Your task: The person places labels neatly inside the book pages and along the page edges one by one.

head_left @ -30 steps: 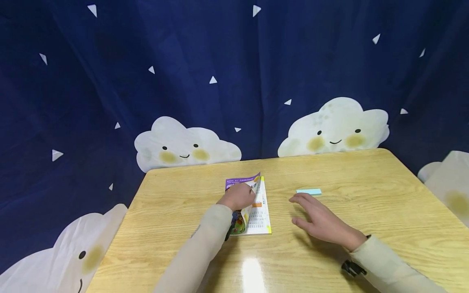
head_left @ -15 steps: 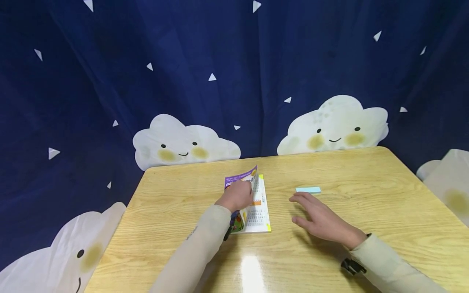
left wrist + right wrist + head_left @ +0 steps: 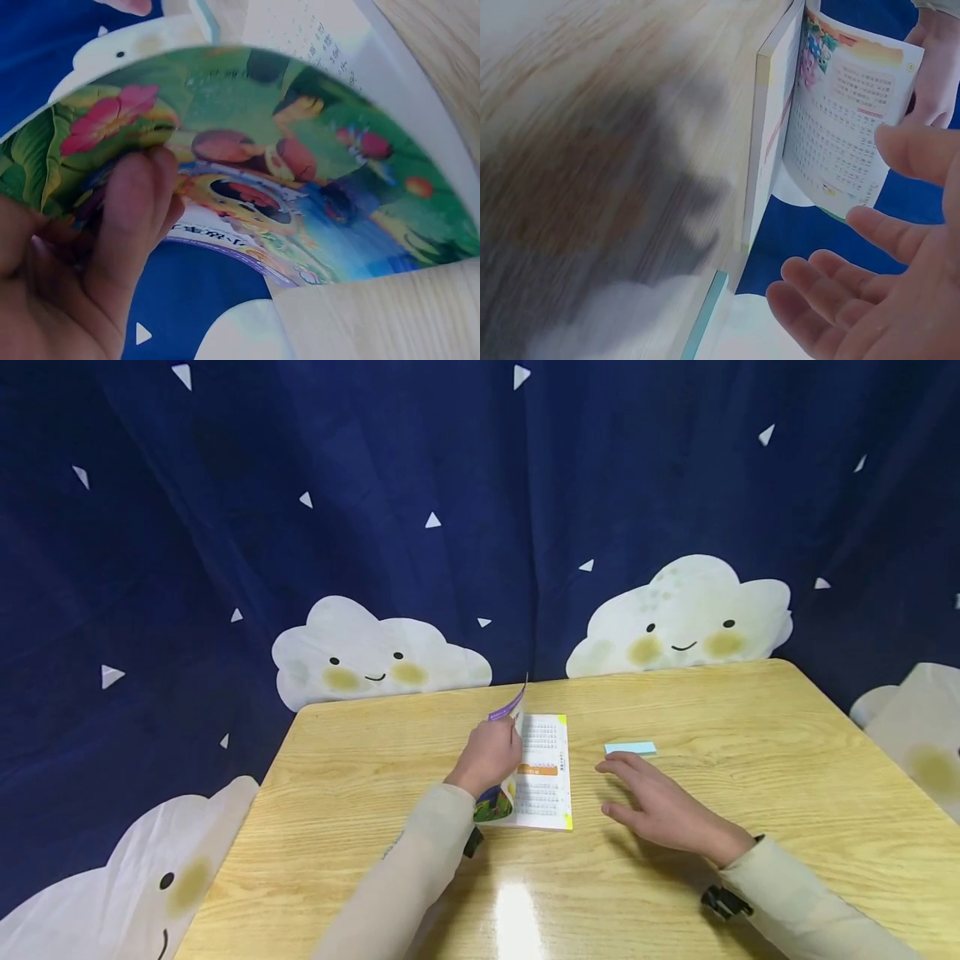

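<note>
A thin paperback book (image 3: pixel 546 802) lies on the wooden table, its front cover lifted at the left side. My left hand (image 3: pixel 489 756) pinches this colourful cover (image 3: pixel 247 135), which bends in an arc in the left wrist view. Printed text shows on the raised leaf (image 3: pixel 840 127) in the right wrist view. My right hand (image 3: pixel 663 806) hovers to the right of the book with its fingers relaxed and apart, touching nothing. Just beyond its fingertips lies a flat light-blue strip (image 3: pixel 630 748).
The pale wooden table (image 3: pixel 337 793) extends around the book on all sides. Behind it hangs a dark blue curtain (image 3: pixel 450 485) with white clouds and triangles. Both wrists wear black straps.
The cover has been raised to stand nearly upright, uncovering more of the page below. The book has shifted a little to the right. My right hand has barely moved.
</note>
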The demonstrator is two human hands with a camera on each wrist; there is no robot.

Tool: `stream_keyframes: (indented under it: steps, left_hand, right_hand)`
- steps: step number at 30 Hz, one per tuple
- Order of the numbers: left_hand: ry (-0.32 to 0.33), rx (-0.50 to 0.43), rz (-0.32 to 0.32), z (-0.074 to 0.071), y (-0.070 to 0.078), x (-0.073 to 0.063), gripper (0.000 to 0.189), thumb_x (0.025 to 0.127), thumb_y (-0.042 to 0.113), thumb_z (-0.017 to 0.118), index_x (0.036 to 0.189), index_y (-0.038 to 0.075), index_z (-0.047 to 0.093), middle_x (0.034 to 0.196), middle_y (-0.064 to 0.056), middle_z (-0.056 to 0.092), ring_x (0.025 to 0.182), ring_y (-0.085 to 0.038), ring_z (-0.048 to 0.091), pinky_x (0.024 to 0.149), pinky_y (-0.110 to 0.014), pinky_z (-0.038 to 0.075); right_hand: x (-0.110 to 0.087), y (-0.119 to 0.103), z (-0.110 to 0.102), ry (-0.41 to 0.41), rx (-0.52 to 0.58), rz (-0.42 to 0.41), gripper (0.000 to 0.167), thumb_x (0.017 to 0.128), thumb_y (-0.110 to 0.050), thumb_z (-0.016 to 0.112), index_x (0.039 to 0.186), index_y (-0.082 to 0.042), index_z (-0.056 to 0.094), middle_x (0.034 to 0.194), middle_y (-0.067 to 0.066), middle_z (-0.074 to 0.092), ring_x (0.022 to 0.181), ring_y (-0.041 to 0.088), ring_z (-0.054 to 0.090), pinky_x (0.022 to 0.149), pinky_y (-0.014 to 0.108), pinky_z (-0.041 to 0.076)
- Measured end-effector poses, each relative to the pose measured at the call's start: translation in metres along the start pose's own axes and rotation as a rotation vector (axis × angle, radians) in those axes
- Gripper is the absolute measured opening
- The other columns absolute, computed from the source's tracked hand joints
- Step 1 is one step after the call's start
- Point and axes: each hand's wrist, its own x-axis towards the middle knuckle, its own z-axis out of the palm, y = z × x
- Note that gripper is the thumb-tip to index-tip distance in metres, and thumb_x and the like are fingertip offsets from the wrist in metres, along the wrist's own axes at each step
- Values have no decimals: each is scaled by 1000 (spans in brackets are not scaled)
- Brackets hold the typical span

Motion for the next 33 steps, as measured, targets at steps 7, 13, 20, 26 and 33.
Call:
stream_keyframes:
  steps: [7,13,20,26,33]
  left_hand:
    - [39,-89,-89,4,15,1,35,102,12,35,105,-4,66,72,-13,64,50,-14,50,41,-22,39]
    - [10,-90,-121,7,19,3,35,103,13,34,95,0,66,63,-6,54,47,-13,48,39,-21,37]
    - [69,-140,-159,-10,3,-4,39,104,13,33,120,-7,63,88,-20,70,58,-17,62,45,-23,48]
    - [100,-81,-229,-30,-31,-10,37,103,13,34,109,-5,65,86,-17,69,64,-19,63,51,-27,50]
    - [79,11,-283,-37,-73,-18,36,103,14,34,84,2,62,68,-8,57,55,-18,48,47,-27,38]
  right_hand:
    - [-1,6,-2,-3,-11,18,49,92,-22,70,134,-1,56,143,23,50,129,43,52,104,60,46]
    - [-2,9,-4,-20,2,21,50,93,-23,68,136,-1,54,145,23,49,130,43,52,104,60,46]
    - [-3,9,-8,-19,1,24,48,94,-21,68,136,-1,55,143,21,50,131,40,52,104,58,47]
    - [-2,10,-9,-44,8,20,49,95,-22,66,138,-1,53,144,23,49,132,42,50,104,59,46]
    - [0,8,-7,-61,-4,33,49,94,-20,67,137,0,55,143,25,50,131,43,51,103,59,47]
